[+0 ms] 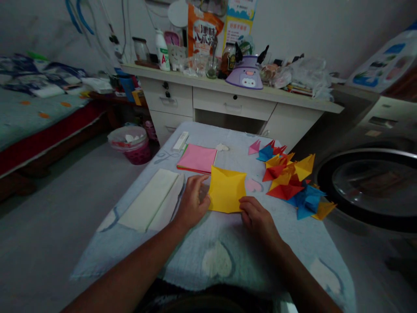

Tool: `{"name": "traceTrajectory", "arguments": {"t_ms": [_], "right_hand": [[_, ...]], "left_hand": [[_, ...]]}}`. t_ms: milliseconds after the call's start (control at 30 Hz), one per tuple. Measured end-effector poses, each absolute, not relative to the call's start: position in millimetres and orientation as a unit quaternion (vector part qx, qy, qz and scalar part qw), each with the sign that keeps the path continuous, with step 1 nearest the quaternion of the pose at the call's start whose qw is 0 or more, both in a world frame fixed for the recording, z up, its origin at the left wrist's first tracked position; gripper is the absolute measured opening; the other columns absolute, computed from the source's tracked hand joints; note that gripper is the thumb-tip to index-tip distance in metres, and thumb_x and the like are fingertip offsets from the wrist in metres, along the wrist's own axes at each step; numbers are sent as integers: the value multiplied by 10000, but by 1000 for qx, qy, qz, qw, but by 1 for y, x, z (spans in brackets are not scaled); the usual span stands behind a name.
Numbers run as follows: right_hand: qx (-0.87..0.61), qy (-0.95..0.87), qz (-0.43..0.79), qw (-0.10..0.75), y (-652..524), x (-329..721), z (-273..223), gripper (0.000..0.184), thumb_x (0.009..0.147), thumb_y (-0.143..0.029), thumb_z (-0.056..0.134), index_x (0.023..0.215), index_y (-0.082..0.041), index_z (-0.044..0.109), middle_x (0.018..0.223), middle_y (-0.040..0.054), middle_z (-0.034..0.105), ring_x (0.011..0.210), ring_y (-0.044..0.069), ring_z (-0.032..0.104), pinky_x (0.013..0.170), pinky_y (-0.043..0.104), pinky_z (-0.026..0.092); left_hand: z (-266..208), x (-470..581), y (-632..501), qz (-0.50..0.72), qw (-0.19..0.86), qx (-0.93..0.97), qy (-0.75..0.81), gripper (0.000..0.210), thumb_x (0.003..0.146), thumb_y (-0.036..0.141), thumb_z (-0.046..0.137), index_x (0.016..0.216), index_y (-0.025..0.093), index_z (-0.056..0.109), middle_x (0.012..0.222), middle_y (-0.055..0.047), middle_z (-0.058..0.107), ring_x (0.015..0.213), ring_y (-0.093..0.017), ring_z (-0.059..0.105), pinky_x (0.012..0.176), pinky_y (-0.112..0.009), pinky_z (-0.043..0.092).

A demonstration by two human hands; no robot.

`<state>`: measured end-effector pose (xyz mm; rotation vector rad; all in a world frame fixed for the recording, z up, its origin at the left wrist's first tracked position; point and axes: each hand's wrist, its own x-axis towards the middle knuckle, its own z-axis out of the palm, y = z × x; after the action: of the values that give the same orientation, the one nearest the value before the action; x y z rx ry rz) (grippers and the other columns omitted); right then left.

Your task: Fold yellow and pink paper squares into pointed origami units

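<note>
A square sheet of yellow origami paper [227, 191] with visible creases is held up just above the cloth-covered table. My left hand [194, 198] pinches its left edge between thumb and fingers. At the lower right corner, my right hand [256, 213] grips the paper with curled fingers. Behind the sheet lies a stack of coloured paper [198, 158], pink on top. To the right sits a pile of folded paper figures [289, 176] in red, yellow, blue and pink.
A folded pale cloth or paper [148, 200] lies on the left of the table [195, 256], with a small white box [180, 140] farther back. Beyond stands a cluttered white desk [176, 93]. A pink bin [137, 150] is on the floor at left, a washing machine [384, 130] at right.
</note>
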<state>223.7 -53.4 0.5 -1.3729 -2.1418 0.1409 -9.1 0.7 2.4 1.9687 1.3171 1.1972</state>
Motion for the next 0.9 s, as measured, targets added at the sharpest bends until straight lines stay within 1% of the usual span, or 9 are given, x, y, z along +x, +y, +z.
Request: {"name": "traceTrajectory", "arguments": {"t_ms": [67, 133, 233, 333, 567, 633, 733, 833, 900], "right_hand": [[-522, -796, 75, 299, -57, 228, -2, 235, 837, -71, 433, 926, -206, 602, 1081, 92, 632, 977, 174, 631, 847, 309, 540], [-527, -786, 100, 307, -59, 233, -5, 200, 835, -72, 437, 875, -209, 578, 1079, 95, 619, 982, 173, 625, 838, 309, 536], [-532, -770, 134, 326, -59, 238, -7, 163, 836, -85, 447, 809, -213, 545, 1057, 91, 619, 985, 178, 619, 831, 314, 522], [-528, -759, 166, 344, -58, 242, -8, 145, 847, -100, 458, 801, -215, 534, 1051, 84, 624, 1001, 182, 614, 857, 327, 503], [-532, -738, 204, 361, -58, 248, -7, 136, 848, -103, 474, 789, -216, 522, 1053, 72, 625, 1016, 185, 608, 885, 349, 491], [-533, -738, 198, 364, -58, 248, -8, 121, 845, -110, 485, 860, -216, 542, 1052, 72, 624, 1014, 187, 609, 890, 354, 494], [-527, -752, 180, 353, -58, 247, -11, 195, 843, -120, 507, 1007, -210, 562, 1071, 83, 611, 1033, 195, 600, 906, 366, 495], [-531, -765, 161, 328, -58, 246, -15, 153, 859, -128, 511, 961, -205, 595, 1098, 93, 596, 1024, 200, 594, 880, 369, 498], [-543, -768, 136, 312, -57, 246, -17, 120, 869, -141, 520, 893, -205, 619, 1081, 91, 603, 1006, 211, 588, 872, 390, 485]], "left_hand": [[4, -11, -1, 406, 191, 773, 449, 511, 762, 189, 571, 1267, 233, 505, 1308, -110, 431, 1224, -269, 448, 998, -440, 425], [5, -13, -3, 360, 160, 823, 408, 508, 754, 294, 653, 1246, 236, 541, 1381, -118, 405, 1308, -319, 365, 1078, -509, 332], [3, -13, -4, 279, 147, 881, 352, 570, 692, 397, 749, 1219, 252, 586, 1444, -107, 420, 1369, -365, 289, 1111, -568, 238], [1, -13, -4, 232, 149, 902, 333, 562, 694, 361, 754, 1221, 256, 589, 1447, -89, 468, 1398, -359, 269, 1117, -588, 196], [-1, -14, -1, 238, 121, 905, 333, 379, 760, 123, 584, 1121, 228, 629, 1326, -66, 602, 1343, -294, 409, 1118, -535, 207], [0, -14, -1, 242, 113, 911, 315, 277, 803, 107, 545, 1026, 230, 654, 1217, -45, 665, 1293, -263, 472, 1105, -503, 235], [2, -13, -3, 249, 91, 920, 290, 187, 870, 124, 511, 926, 226, 658, 1055, -20, 713, 1228, -226, 528, 1096, -475, 245], [4, -12, -5, 247, 68, 928, 270, 155, 859, 123, 528, 902, 209, 649, 1013, -34, 710, 1160, -221, 567, 1088, -475, 259], [3, -11, -5, 241, 61, 933, 260, 133, 859, 129, 528, 872, 196, 641, 975, -43, 703, 1038, -202, 612, 1046, -450, 322]]}}
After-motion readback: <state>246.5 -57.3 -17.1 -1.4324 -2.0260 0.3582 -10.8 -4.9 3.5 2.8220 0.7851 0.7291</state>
